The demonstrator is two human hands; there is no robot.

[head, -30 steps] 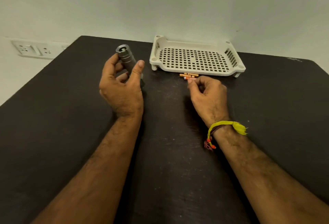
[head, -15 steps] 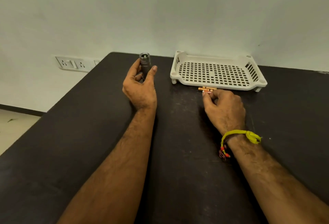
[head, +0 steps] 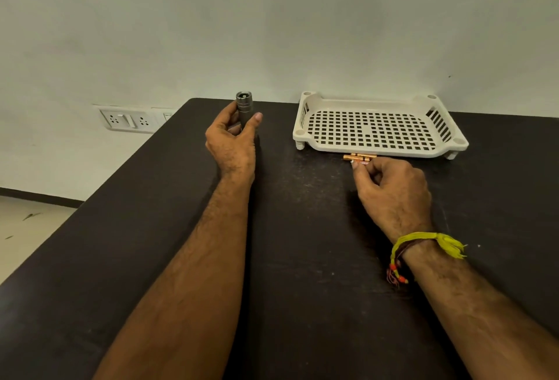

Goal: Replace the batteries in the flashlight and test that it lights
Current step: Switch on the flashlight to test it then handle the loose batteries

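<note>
My left hand (head: 232, 140) grips a grey metal flashlight (head: 244, 106) and holds it upright on the dark table, its open end facing up. A few copper-coloured batteries (head: 360, 156) lie side by side on the table just in front of the tray. My right hand (head: 393, 190) is curled over them, and its thumb and forefinger pinch the nearest battery at its end. The lower part of the flashlight is hidden by my fingers.
A cream perforated plastic tray (head: 305, 134) stands at the back of the dark table (head: 302, 258), against the wall. The table's left edge drops to the floor. A wall socket plate (head: 128, 120) sits left of the table.
The camera has tilted up, so the hands and tray sit lower in view. My left hand has brought the flashlight upright. My right hand has closed its fingertips on a battery.
</note>
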